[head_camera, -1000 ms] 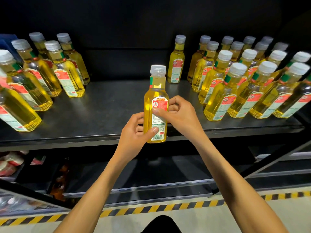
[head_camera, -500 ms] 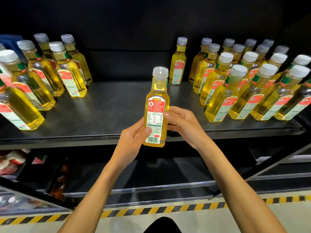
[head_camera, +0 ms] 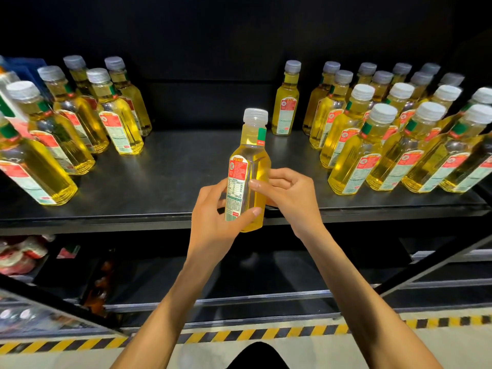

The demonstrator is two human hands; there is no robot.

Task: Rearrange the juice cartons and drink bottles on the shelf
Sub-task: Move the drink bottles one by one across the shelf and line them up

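Fingers (head_camera: 250,213) of the left hand (head_camera: 213,217) and right hand (head_camera: 290,193) are clamped round the upright bottle (head_camera: 250,166), held just before the shelf (head_camera: 173,182) edge. The label is best turned frontward, grip kept low, before setting down.

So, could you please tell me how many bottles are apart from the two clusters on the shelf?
2. The held bottle is gripped by the left hand and right hand before the shelf; the lone bottle stands at the back. None seems hidden.
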